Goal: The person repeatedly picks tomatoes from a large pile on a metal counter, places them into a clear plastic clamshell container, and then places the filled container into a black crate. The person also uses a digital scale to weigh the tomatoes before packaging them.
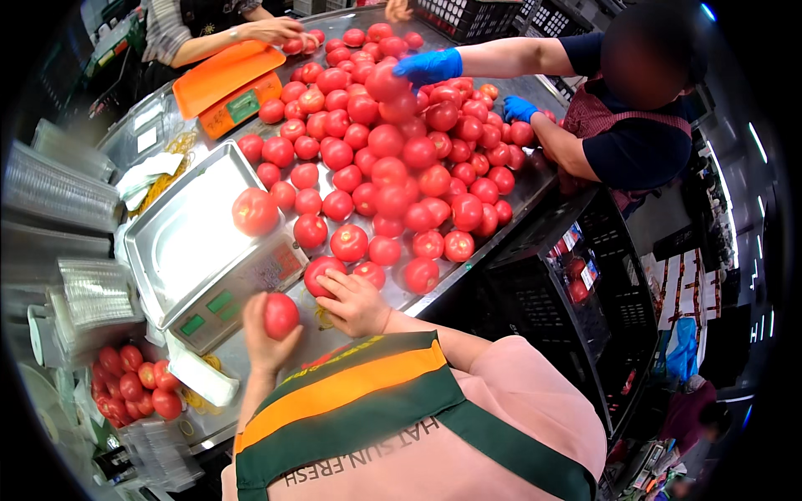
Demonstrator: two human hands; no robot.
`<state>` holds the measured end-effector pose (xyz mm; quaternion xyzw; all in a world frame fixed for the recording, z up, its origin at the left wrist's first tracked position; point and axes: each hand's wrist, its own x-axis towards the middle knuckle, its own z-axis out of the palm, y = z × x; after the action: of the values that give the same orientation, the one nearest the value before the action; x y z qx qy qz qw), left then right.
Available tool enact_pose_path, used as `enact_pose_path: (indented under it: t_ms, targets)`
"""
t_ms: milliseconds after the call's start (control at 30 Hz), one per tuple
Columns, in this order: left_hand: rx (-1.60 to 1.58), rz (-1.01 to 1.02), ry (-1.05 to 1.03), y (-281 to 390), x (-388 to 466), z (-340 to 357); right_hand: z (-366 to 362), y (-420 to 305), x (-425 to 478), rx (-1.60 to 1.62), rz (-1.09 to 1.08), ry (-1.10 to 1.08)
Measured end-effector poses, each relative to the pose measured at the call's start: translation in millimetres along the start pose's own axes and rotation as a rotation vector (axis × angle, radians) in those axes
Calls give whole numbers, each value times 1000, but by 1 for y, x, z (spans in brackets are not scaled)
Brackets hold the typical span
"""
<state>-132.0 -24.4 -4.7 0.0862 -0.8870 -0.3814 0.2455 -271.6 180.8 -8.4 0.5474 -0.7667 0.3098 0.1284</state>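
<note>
My left hand [263, 338] is closed around a red tomato [281, 317], held just in front of a steel weighing scale [241, 294]. The fingers of my right hand [357, 305] curl over another tomato [319, 277] at the near edge of the heap. A large tomato [255, 211] appears at the right rim of the scale's metal pan [182, 232]. Beyond my hands, a broad heap of tomatoes [337, 154] covers the steel table [448, 268]. Some tomatoes in mid-heap are blurred.
A co-worker's blue-gloved hand [432, 66] reaches over the heap; another person's hand [276, 30] touches tomatoes beside an orange scale [235, 103]. Clear plastic trays [100, 291] and bagged tomatoes [135, 383] lie left. A black crate [545, 300] stands right.
</note>
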Motion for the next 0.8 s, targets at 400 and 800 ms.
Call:
enact_pose_path:
  t_ms: [400, 800]
  targets:
    - [64, -70, -157, 6, -40, 49, -32, 36, 42, 282, 82, 18]
    - [47, -98, -161, 6, -43, 44, -100, 297, 200, -469, 755, 29]
